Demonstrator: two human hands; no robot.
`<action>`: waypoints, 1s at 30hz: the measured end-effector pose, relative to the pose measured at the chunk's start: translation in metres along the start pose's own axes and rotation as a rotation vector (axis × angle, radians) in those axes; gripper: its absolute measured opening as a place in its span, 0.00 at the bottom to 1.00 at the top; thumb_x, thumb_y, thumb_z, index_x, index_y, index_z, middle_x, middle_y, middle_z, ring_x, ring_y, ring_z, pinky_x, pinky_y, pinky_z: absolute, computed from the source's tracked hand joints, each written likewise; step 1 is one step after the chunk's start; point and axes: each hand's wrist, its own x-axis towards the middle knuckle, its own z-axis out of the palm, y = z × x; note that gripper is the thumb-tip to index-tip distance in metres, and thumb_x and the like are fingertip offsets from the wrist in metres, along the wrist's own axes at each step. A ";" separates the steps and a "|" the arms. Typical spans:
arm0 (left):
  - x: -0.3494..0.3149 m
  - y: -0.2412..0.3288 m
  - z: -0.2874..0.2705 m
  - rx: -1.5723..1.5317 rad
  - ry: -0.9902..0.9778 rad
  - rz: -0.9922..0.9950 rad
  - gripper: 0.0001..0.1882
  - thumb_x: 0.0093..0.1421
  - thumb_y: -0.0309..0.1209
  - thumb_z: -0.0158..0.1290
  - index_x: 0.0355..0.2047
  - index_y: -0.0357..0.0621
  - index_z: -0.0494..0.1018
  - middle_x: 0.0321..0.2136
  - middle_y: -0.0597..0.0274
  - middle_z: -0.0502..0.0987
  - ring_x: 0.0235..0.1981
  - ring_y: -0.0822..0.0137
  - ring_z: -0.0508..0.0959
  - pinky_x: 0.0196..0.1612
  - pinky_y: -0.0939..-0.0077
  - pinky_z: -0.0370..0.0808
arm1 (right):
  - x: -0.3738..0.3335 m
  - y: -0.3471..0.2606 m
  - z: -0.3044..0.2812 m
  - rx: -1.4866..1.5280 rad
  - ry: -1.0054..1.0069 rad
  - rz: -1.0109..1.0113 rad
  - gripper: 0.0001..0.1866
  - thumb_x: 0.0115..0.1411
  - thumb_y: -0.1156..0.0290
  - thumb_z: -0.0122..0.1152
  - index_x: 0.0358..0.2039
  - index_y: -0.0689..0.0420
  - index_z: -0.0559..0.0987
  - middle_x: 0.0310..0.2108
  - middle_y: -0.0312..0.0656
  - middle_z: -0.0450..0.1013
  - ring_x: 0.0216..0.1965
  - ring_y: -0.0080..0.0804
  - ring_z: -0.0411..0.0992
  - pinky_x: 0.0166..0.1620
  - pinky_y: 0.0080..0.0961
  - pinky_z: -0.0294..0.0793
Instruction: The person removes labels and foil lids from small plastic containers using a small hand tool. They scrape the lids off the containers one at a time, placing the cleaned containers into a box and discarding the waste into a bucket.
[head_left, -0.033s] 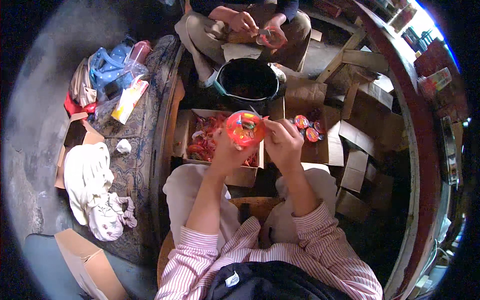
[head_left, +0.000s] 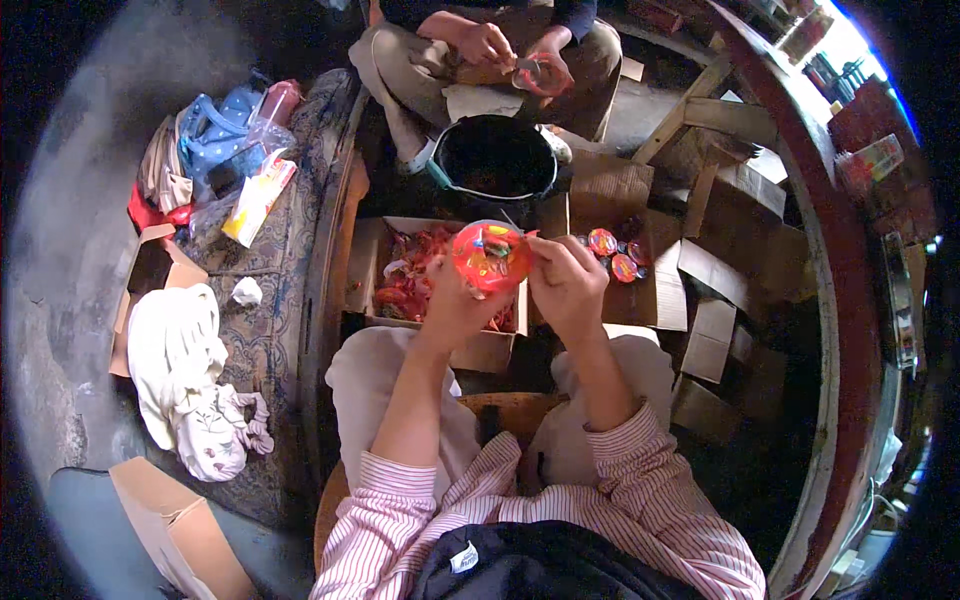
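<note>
A round red cup with a colourful printed lid is in my left hand, whose fingers wrap round it from below and the left. My right hand is closed in a pinch at the lid's right edge, where a small red tab shows at the fingertips. A thin pale line sticks up just beyond the cup; what it is I cannot make out. Below and behind my hands sits an open cardboard box of red scraps. To the right, another carton holds several similar lidded cups.
Across from me, a seated person's hands hold a blade-like tool at a reddish cup. Between us stands a black bucket. Cloths and bags lie on the patterned seat at left. Flattened cardboard lies at right.
</note>
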 end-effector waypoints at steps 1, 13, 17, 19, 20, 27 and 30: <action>0.001 0.002 -0.001 -0.072 -0.021 -0.019 0.23 0.43 0.30 0.59 0.41 0.43 0.68 0.39 0.61 0.73 0.41 0.63 0.72 0.45 0.70 0.66 | 0.000 0.000 0.000 0.018 0.000 0.024 0.12 0.40 0.83 0.58 0.30 0.60 0.75 0.26 0.44 0.71 0.28 0.39 0.72 0.29 0.27 0.72; 0.000 0.014 -0.006 -0.473 -0.066 -0.209 0.28 0.45 0.28 0.59 0.47 0.43 0.62 0.38 0.64 0.72 0.37 0.72 0.72 0.39 0.78 0.71 | 0.008 -0.002 -0.006 0.161 0.006 0.123 0.09 0.41 0.84 0.59 0.27 0.62 0.76 0.25 0.44 0.73 0.27 0.34 0.74 0.31 0.23 0.73; -0.001 0.021 -0.009 -0.587 -0.119 -0.337 0.25 0.44 0.26 0.58 0.44 0.41 0.64 0.40 0.62 0.71 0.42 0.69 0.70 0.47 0.73 0.67 | 0.007 -0.002 -0.006 0.148 0.013 0.124 0.09 0.41 0.84 0.59 0.27 0.62 0.76 0.25 0.44 0.74 0.27 0.34 0.74 0.30 0.23 0.73; -0.002 0.020 -0.008 -0.656 -0.114 -0.325 0.28 0.45 0.25 0.57 0.47 0.42 0.61 0.41 0.62 0.68 0.44 0.69 0.69 0.47 0.73 0.67 | 0.008 -0.002 -0.006 0.156 0.015 0.118 0.08 0.42 0.83 0.60 0.27 0.62 0.76 0.25 0.44 0.73 0.27 0.34 0.74 0.30 0.23 0.73; -0.002 0.020 -0.006 -0.687 -0.076 -0.289 0.29 0.45 0.25 0.57 0.48 0.42 0.59 0.42 0.62 0.67 0.45 0.69 0.68 0.47 0.73 0.67 | 0.008 -0.002 -0.006 0.164 0.020 0.117 0.08 0.42 0.83 0.60 0.27 0.63 0.76 0.25 0.44 0.73 0.27 0.34 0.74 0.30 0.23 0.73; -0.003 0.003 0.003 -0.605 0.077 -0.309 0.32 0.47 0.25 0.56 0.51 0.42 0.54 0.43 0.60 0.65 0.45 0.70 0.67 0.48 0.73 0.65 | 0.010 -0.010 -0.002 0.144 0.108 0.149 0.07 0.44 0.82 0.61 0.26 0.63 0.75 0.25 0.44 0.73 0.26 0.34 0.74 0.29 0.24 0.72; 0.002 0.019 0.003 -0.594 0.134 -0.214 0.27 0.48 0.25 0.56 0.48 0.40 0.58 0.42 0.61 0.66 0.44 0.69 0.67 0.48 0.73 0.64 | 0.010 -0.010 0.000 0.042 0.177 0.062 0.07 0.42 0.83 0.62 0.24 0.63 0.74 0.22 0.43 0.72 0.22 0.30 0.72 0.26 0.21 0.70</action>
